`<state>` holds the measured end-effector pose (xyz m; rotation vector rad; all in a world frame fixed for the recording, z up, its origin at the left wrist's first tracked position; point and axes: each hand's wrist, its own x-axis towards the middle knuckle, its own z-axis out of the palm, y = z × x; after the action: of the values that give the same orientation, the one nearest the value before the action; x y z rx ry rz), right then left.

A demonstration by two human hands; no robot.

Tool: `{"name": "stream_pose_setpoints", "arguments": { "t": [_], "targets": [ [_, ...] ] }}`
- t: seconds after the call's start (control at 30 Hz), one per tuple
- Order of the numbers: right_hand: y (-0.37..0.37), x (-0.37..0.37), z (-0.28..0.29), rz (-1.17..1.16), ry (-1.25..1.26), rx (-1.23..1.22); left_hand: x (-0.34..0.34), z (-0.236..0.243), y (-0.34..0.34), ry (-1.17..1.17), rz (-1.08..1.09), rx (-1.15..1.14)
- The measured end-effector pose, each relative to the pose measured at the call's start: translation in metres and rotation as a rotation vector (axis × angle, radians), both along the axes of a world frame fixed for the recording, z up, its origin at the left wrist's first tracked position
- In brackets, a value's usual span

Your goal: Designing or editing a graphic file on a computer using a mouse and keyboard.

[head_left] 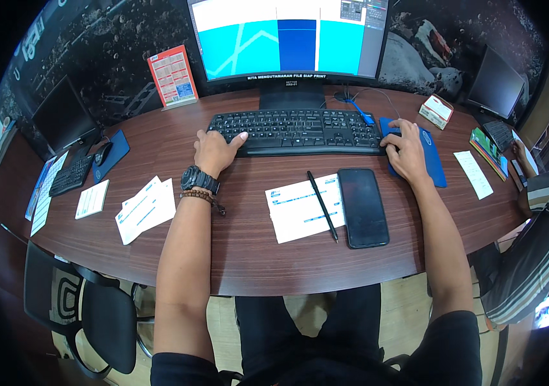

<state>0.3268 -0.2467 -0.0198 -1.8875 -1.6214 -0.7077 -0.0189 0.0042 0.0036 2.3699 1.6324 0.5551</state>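
My left hand lies at the left end of a black keyboard. Its thumb stretches over the lower keys and the other fingers bend at the corner, holding nothing. A black watch and a beaded bracelet are on that wrist. On a blue mouse pad, my right hand curves over a dark computer mouse, which it mostly hides. Between my forearms a black smartphone lies with its screen dark. Beside it a black pen rests across a white printed form.
Behind the keyboard stands a monitor showing cyan and blue shapes. A red desk calendar is left of it, a small card box to the right. Loose papers lie at left. Another person sits at the right; an office chair stands lower left.
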Motion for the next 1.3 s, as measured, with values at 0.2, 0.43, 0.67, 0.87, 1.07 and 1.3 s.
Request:
{"name": "stream_pose_setpoints", "arguments": {
  "t": [0.2,0.43,0.67,0.87,1.07,1.3],
  "targets": [
    [-0.003,-0.002,0.001,-0.136,0.211,0.053,0.001,-0.002,-0.004,-0.03,0.015,0.021],
    [-0.004,0.006,-0.002,-0.238,0.41,0.015,0.0,-0.009,-0.006,-0.061,-0.106,0.228],
    [-0.004,0.009,-0.005,-0.237,0.436,0.046,0.0,-0.002,-0.013,-0.059,-0.133,0.146],
    [-0.005,0.007,-0.006,-0.268,0.458,0.043,-0.002,-0.003,-0.012,-0.053,-0.149,0.121],
    [-0.007,0.005,-0.003,-0.289,0.47,0.014,-0.001,-0.007,-0.008,-0.051,-0.152,0.128],
    [-0.005,0.006,-0.004,-0.288,0.468,0.015,-0.001,-0.005,-0.01,-0.047,-0.163,0.117]
  ]
}}
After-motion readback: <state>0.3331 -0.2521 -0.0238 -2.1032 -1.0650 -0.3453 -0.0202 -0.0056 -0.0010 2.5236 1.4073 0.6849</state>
